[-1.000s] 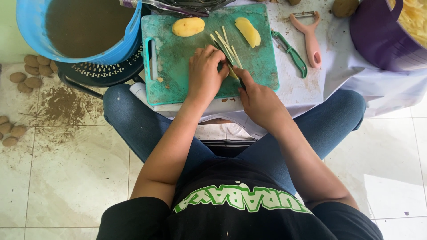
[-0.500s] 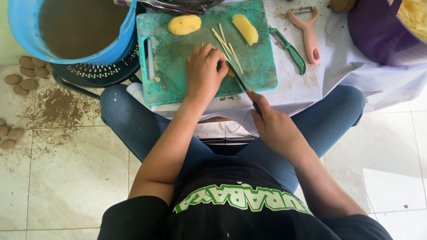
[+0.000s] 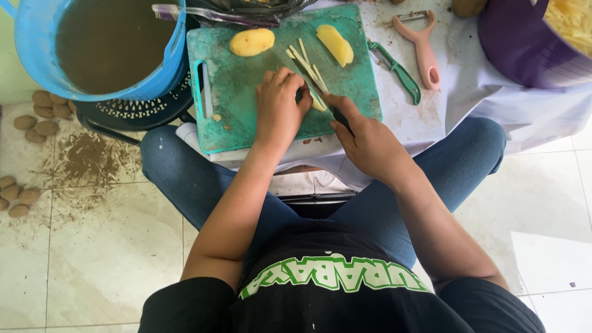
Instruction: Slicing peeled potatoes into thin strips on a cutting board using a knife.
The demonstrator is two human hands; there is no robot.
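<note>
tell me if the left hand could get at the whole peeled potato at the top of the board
Probably yes: the left hand rests on the green cutting board, and the whole peeled potato lies just beyond it with bare board between them. Nothing blocks the way.

Black short-sleeved shirt with green-and-white lettering, blue jeans.

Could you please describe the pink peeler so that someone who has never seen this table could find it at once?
Start at the green cutting board. To its right, on the white cloth, lie two peelers side by side. The pink peeler is the farther one, with a forked head; the green peeler beside it is slimmer.
</note>
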